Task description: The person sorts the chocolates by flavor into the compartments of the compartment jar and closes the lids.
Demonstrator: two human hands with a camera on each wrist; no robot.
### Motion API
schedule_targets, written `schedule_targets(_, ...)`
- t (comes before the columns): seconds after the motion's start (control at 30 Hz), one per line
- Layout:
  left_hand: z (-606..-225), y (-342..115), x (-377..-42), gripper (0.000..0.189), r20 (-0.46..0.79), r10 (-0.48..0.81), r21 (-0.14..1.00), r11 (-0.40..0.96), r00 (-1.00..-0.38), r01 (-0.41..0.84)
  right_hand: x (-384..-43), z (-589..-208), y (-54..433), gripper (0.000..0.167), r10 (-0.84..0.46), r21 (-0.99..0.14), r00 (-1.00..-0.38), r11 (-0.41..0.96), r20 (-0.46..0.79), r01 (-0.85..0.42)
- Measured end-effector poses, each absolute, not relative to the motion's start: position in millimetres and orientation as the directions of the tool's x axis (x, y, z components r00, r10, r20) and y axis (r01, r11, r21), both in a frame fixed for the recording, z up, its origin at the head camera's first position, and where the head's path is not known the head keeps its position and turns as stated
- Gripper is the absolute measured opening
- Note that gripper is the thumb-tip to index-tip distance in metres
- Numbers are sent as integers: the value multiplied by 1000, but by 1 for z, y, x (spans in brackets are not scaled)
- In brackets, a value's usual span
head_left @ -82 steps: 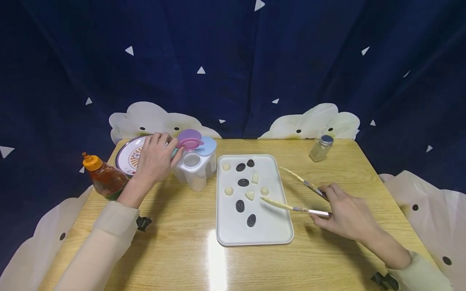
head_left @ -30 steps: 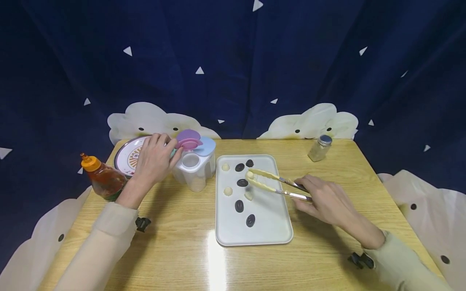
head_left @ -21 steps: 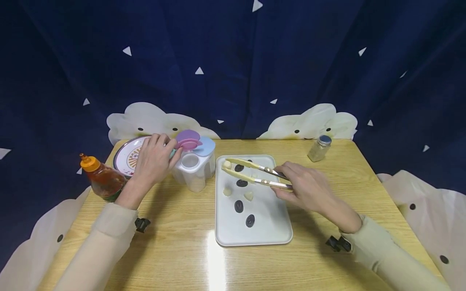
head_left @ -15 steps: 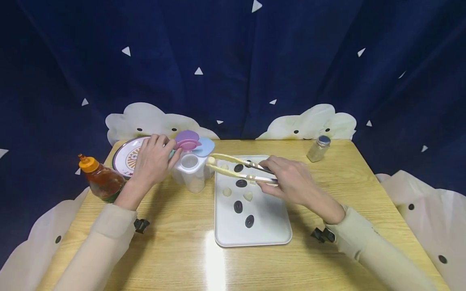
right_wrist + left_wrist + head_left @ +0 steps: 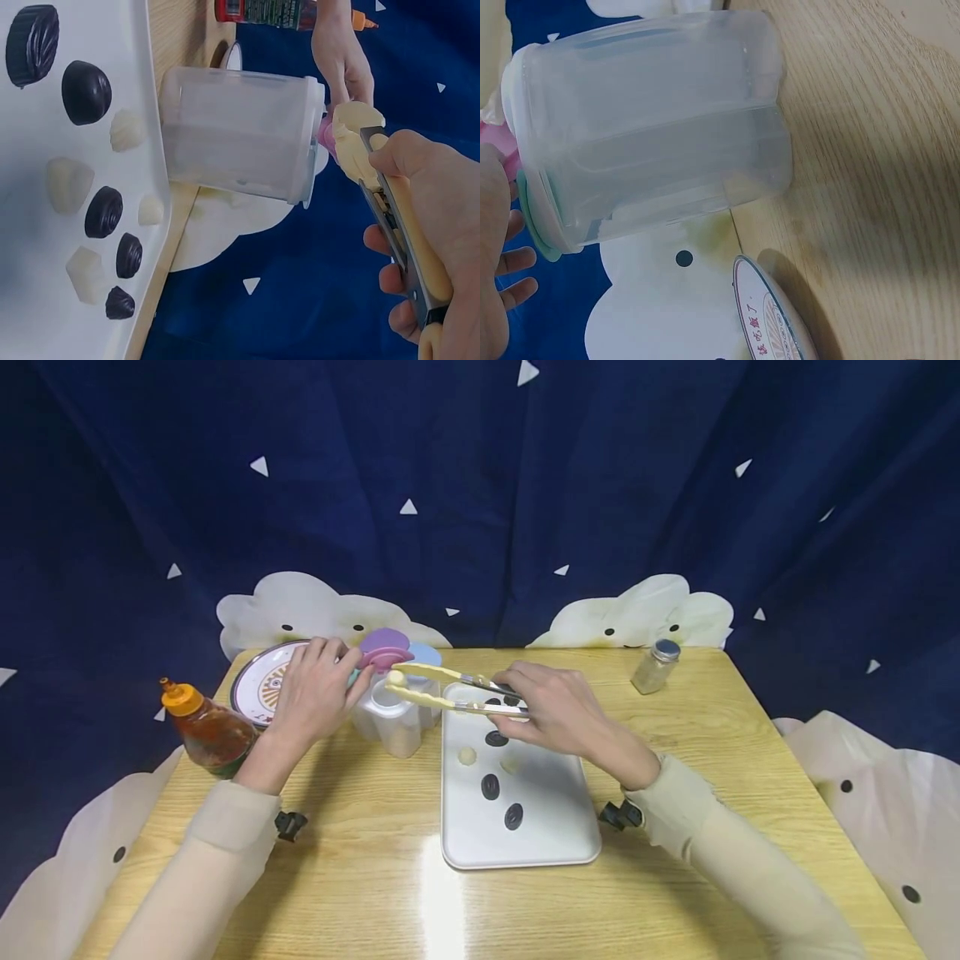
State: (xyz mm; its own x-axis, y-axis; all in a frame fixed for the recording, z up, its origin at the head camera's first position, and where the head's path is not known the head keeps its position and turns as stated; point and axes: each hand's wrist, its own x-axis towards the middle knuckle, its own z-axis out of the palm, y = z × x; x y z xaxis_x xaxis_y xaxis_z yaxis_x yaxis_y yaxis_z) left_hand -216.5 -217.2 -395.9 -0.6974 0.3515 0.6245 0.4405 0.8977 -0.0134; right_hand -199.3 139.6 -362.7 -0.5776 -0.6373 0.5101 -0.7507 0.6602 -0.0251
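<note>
In the head view, left of centre, the left hand point(image 5: 318, 689) pinches the pink oval plastic lid point(image 5: 386, 657) of a clear plastic container point(image 5: 399, 735); at centre, the right hand point(image 5: 558, 706) grips cream-tipped metal tongs point(image 5: 427, 698), a round cream piece point(image 5: 396, 677) between their tips near the container's opening. In the left wrist view, a white patterned dish point(image 5: 771, 319) sits bottom centre. In the right wrist view, dark moulded pieces point(image 5: 103, 212) lie on the white tray point(image 5: 30, 277) at left.

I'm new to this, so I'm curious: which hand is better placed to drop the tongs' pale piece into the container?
Probably the right hand: its tongs hold the pale piece above the container, while the left hand holds the pink lid raised.
</note>
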Motion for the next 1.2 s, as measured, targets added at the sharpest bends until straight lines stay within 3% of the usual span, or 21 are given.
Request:
schedule_targets(0.6,-394,-219,-217,30,611,351,-11,900,-710,435,-200,-359,139,46,-627,-58,-625,683,465,-728)
schedule_targets(0.9,-394,-218,-216,29,602,351,-10,901,-717,433,-189,-358,179,49,-603,-27,-625,709,496,-705)
schedule_targets(1.2,-394,-217,-217,29,598,347,-1,902,-722,432,-180,-373,235,52,-553,-26,-692,772,464,-635)
